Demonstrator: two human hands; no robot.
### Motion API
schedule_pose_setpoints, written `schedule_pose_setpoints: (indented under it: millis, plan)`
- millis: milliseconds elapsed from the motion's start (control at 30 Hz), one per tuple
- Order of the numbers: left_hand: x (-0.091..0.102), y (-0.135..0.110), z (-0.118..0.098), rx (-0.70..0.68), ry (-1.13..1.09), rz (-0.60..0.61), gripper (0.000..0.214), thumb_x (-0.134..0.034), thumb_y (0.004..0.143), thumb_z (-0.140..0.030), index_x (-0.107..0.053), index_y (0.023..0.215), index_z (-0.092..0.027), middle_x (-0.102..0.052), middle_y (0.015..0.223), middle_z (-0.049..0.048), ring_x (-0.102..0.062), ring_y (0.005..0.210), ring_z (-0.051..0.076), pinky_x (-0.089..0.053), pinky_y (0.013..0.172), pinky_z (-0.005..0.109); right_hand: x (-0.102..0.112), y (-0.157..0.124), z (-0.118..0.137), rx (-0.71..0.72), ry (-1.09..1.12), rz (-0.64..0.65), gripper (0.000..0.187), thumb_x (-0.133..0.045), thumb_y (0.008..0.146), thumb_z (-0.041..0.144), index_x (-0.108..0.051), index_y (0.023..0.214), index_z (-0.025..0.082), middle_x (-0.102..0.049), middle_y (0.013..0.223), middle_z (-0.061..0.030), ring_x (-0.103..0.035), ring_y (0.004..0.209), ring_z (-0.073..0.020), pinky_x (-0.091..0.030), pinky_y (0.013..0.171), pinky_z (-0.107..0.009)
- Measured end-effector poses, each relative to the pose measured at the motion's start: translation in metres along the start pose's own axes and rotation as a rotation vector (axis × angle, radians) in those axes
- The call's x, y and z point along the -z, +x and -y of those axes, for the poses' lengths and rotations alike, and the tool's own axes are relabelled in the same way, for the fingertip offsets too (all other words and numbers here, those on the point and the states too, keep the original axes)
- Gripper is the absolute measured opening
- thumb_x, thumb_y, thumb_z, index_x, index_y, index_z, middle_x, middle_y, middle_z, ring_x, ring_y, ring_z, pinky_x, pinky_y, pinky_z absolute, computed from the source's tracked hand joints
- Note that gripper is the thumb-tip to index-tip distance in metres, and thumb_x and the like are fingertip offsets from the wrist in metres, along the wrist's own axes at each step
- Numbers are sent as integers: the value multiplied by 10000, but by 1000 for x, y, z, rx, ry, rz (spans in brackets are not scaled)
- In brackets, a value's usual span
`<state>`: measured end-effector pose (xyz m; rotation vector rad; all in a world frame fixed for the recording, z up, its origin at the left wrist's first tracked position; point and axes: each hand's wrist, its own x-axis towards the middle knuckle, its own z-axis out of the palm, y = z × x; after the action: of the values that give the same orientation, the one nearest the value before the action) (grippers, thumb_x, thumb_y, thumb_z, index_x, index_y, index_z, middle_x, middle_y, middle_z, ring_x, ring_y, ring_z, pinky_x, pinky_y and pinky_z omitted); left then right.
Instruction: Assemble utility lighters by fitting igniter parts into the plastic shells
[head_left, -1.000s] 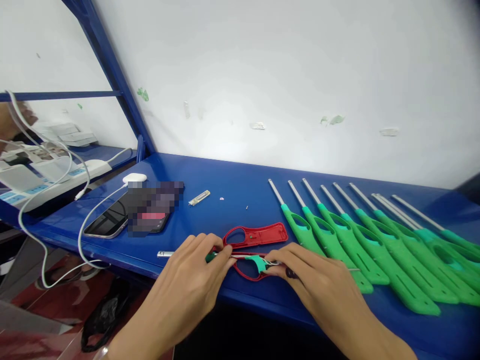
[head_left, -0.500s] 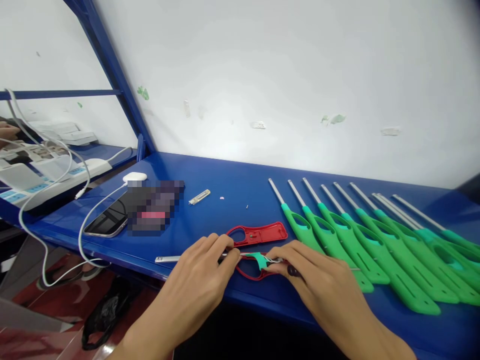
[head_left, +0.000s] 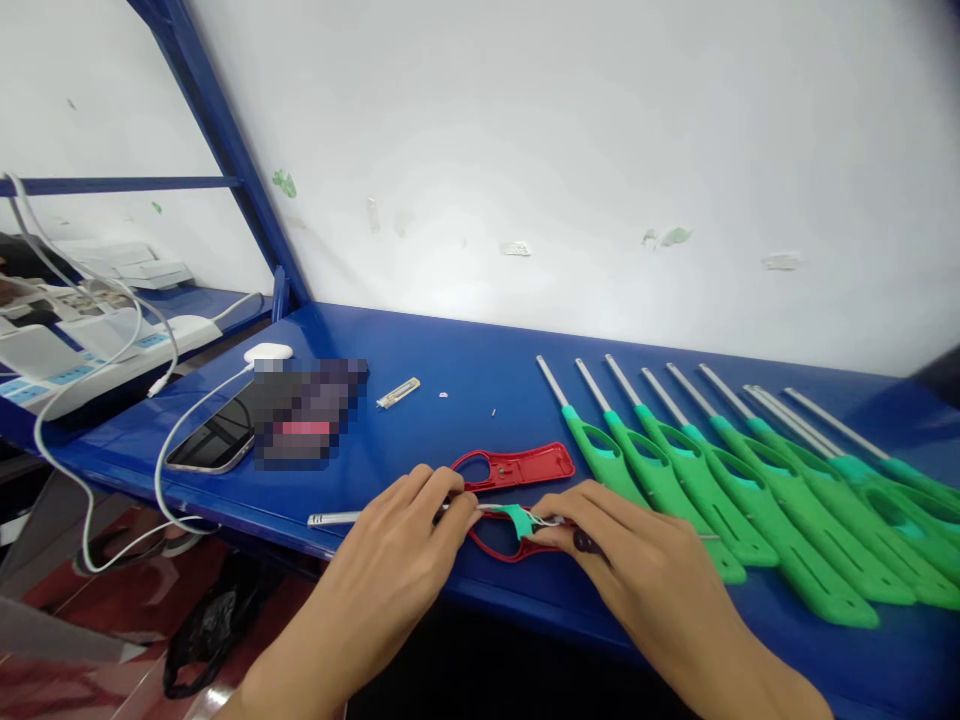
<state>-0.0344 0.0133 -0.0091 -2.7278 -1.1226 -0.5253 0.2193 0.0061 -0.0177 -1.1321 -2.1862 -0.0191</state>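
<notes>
Both hands work near the front edge of the blue bench (head_left: pixel 465 360). My left hand (head_left: pixel 401 555) pinches the metal tube (head_left: pixel 334 518) of a part-built lighter where the tube meets its red shell half (head_left: pixel 501 540). My right hand (head_left: pixel 637 570) presses its fingertips on the teal trigger piece (head_left: pixel 517 519) and thin wires lying in that shell. A second red shell half (head_left: pixel 517 467) lies open just behind them, untouched.
A row of several finished green lighters (head_left: pixel 697 485) lies to the right, tubes pointing at the wall. To the left lie a phone (head_left: pixel 214 440) with a white cable (head_left: pixel 176 440), a white earbud case (head_left: pixel 267 352) and a small metal part (head_left: pixel 398 392).
My left hand slid a little to the right along the tube, closer to the red shell. The right hand has barely shifted.
</notes>
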Motion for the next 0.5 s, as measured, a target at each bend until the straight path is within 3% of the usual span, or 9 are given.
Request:
schedule_pose_setpoints:
  millis: [267, 400, 500]
  plan:
    - [5, -7, 2, 126, -242, -6, 328, -434, 1007, 27, -614, 1167, -194, -583, 1189, 80, -582, 1008, 231, -571, 851, 412, 2, 1, -2, 19, 5, 27, 141, -523, 1086, 352, -632, 1080, 263, -741, 932, 27, -717, 671, -116, -451, 595, -249]
    - [6, -10, 3, 106, -280, -63, 445, -412, 967, 84, -611, 1234, -211, -592, 1161, 69, -600, 1001, 207, -552, 802, 342, 4, 2, -2, 15, 1, 61, 146, -539, 1077, 366, -649, 1063, 270, -739, 970, 21, -707, 666, -113, -437, 554, -252]
    - [7, -10, 3, 102, -303, -74, 480, -408, 965, 85, -602, 1281, -219, -588, 1162, 66, -608, 1003, 194, -544, 803, 322, 5, 1, -1, 12, 18, 74, 147, -545, 1076, 341, -674, 1083, 271, -731, 1001, 3, -701, 686, -113, -477, 608, -245]
